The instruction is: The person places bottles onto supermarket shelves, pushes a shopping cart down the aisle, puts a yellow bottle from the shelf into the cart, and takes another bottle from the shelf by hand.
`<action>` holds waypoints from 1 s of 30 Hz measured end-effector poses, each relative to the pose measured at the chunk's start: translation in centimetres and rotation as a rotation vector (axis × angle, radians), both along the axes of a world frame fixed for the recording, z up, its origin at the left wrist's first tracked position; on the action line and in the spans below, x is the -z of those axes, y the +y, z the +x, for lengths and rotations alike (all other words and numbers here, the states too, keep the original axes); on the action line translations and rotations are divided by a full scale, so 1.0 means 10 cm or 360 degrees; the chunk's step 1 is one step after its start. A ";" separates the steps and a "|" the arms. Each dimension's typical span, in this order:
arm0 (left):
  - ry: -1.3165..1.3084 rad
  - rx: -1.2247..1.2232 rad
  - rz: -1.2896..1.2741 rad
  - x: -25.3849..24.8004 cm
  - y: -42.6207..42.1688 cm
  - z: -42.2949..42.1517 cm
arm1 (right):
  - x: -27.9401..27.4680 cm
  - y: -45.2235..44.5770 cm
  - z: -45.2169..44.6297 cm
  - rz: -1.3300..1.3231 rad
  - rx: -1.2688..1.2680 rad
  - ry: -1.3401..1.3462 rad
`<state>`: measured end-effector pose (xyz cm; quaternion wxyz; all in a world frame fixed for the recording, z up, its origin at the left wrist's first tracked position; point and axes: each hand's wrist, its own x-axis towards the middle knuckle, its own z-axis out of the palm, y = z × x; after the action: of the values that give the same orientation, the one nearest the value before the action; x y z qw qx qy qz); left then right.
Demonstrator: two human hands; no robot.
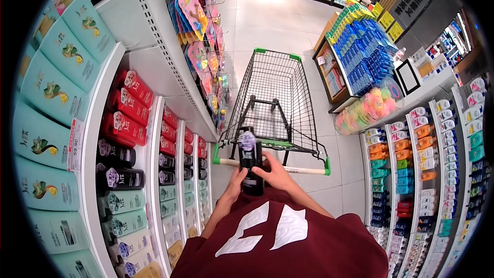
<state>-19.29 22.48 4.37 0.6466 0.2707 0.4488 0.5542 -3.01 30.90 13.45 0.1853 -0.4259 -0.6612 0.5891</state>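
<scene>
Upright in front of my chest is a black pump bottle (250, 160) with a purple tag near its top. My right hand (272, 173) closes around it from the right, the thumb lying across its front. On the lower left side, my left hand (234, 183) presses its fingers to the same bottle, partly hidden by it. Just beyond both hands stands a wire shopping cart (304, 170) with a pale handle and green corners.
Shelves at left carry red bottles (135, 104), black bottles (123, 178) and mint boxes (54, 95). Colourful hanging packs (194, 15) flank the aisle. At right are stacked blue boxes (368, 51), a bin of bath puffs (365, 110) and shelves of tubes (404, 154). Tiled floor (252, 15) runs ahead.
</scene>
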 end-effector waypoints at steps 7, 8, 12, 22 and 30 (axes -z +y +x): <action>-0.0690 0.0001 -0.0086 -0.34 -0.22 -0.15 | -0.50 -0.12 -0.10 -0.0012 -0.0377 0.0044; -0.0690 -0.0019 -0.0100 -0.33 -0.23 -0.17 | -0.57 -0.13 -0.11 0.0006 -0.0419 0.0014; -0.0953 0.0063 0.0164 -0.51 -0.30 -0.26 | -0.69 -0.13 -0.16 0.0116 -0.0572 0.0029; 0.0608 -0.0640 0.0340 -0.88 -0.58 -0.42 | -0.22 -0.15 -0.51 -0.0362 -0.0489 0.0522; 0.1493 -0.1112 0.0306 -1.08 -0.83 -0.62 | -0.33 0.05 -0.97 0.0100 -0.0886 0.0314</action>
<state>-25.46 14.23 15.14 0.1310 0.3804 0.6971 0.5935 -12.69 31.42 16.73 0.0929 -0.1630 -0.7494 0.6350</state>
